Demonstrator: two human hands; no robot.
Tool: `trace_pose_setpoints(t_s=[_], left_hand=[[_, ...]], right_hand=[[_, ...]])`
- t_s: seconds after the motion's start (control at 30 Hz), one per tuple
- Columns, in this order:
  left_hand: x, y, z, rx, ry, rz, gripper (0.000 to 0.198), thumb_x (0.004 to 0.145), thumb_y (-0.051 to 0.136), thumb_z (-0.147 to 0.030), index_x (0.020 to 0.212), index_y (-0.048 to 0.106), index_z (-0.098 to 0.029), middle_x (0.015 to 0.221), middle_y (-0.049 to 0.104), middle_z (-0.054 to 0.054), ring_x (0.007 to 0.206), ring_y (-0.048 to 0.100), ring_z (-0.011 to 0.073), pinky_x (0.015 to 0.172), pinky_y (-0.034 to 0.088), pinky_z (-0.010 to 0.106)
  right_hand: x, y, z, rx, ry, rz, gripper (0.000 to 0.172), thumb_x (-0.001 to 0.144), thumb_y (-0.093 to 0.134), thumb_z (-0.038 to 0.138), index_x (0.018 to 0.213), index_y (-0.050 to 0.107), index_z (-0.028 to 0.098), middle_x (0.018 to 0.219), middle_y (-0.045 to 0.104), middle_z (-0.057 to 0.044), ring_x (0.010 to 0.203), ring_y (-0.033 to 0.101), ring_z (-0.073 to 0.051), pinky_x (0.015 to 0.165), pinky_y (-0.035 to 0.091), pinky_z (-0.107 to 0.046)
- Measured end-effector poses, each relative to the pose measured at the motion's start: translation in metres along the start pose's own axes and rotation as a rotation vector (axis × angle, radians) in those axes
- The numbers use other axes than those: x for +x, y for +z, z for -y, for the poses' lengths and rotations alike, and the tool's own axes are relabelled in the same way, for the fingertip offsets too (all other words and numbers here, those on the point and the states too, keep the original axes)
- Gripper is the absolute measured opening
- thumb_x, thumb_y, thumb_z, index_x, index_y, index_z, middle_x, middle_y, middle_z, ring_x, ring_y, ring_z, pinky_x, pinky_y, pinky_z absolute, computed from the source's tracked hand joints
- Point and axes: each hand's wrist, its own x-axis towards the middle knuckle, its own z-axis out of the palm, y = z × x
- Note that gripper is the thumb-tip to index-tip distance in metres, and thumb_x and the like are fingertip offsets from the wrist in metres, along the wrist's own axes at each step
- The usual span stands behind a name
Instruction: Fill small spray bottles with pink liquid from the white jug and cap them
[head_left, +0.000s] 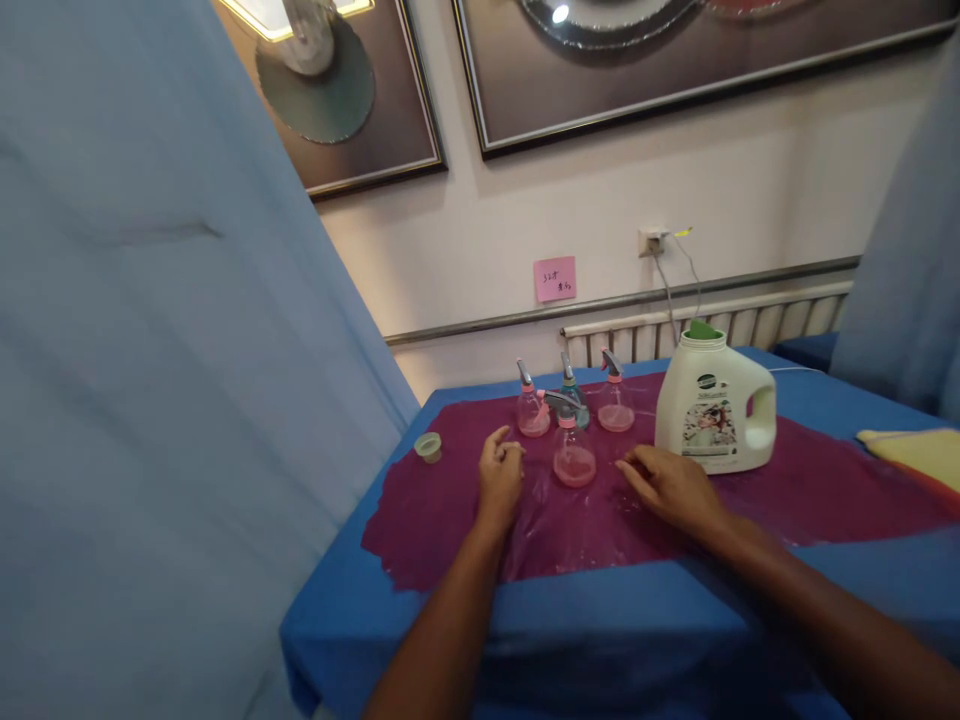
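Observation:
A spray bottle with pink liquid (575, 462) stands on the dark red cloth (450, 520). Just left of it, my left hand (501, 472) holds nothing, its fingers bent and apart. On the other side of the bottle is my right hand (671, 485), thumb and fingers spread a little with nothing between them. Behind the front bottle stand a second pink one (533, 412), a blue-green one (581, 408) and a third pink one (616, 412). The large white jug (712, 410), with green at its mouth, stands beyond my right hand.
A small clear cup (428, 447) sits on the cloth's left part. Yellow fabric (915, 452) lies at the right. The blue-covered table (600, 610) stands by a wall with a radiator (787, 318). A blue curtain (187, 350) hangs on the left.

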Motion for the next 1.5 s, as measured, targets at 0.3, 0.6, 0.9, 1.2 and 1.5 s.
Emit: trace_pose_setpoints(t_s=[0.3,0.6,0.9,1.2,1.5], left_hand=[[-0.066,-0.071,-0.011,0.227,0.057,0.022,0.065,0.096,0.069,-0.075,0.064,0.042,-0.025,0.062,0.039,-0.005,0.063,0.038,0.014,0.062,0.03,0.03],[-0.116,-0.077,-0.009,0.34,0.156,0.062,0.066,0.106,0.053,-0.077,0.068,0.04,-0.025,0.067,0.038,-0.004,0.066,0.037,0.0154,0.066,0.03,0.032],[-0.116,-0.075,-0.003,0.423,0.176,-0.002,0.05,0.111,0.046,-0.063,0.08,0.058,-0.025,0.073,0.06,0.0,0.072,0.057,0.02,0.072,0.042,0.033],[-0.114,-0.073,-0.001,0.471,0.167,0.067,0.047,0.111,0.046,-0.059,0.087,0.065,-0.024,0.076,0.067,0.001,0.072,0.061,0.0199,0.072,0.044,0.032],[-0.113,-0.075,0.002,0.513,0.177,0.101,0.049,0.112,0.043,-0.059,0.087,0.065,-0.023,0.075,0.067,0.002,0.073,0.062,0.0207,0.072,0.043,0.032]], right_hand=[[-0.068,-0.033,-0.045,0.084,0.307,-0.02,0.06,0.102,0.052,0.079,0.069,0.056,0.029,0.063,0.068,-0.007,0.06,0.063,-0.027,0.063,0.033,-0.038],[-0.087,-0.044,-0.049,0.195,0.371,-0.02,0.07,0.1,0.047,0.087,0.062,0.049,0.028,0.057,0.059,-0.003,0.058,0.057,-0.022,0.063,0.035,-0.036],[-0.088,-0.053,-0.045,0.135,0.361,0.02,0.067,0.099,0.047,0.083,0.062,0.05,0.028,0.059,0.061,-0.004,0.061,0.054,-0.021,0.065,0.03,-0.037],[-0.086,-0.059,-0.046,0.132,0.351,0.016,0.072,0.101,0.042,0.088,0.063,0.048,0.028,0.059,0.058,-0.004,0.06,0.052,-0.019,0.065,0.031,-0.037],[-0.087,-0.056,-0.048,0.159,0.342,0.004,0.067,0.102,0.047,0.082,0.063,0.048,0.027,0.058,0.056,-0.003,0.059,0.051,-0.019,0.064,0.03,-0.037]])
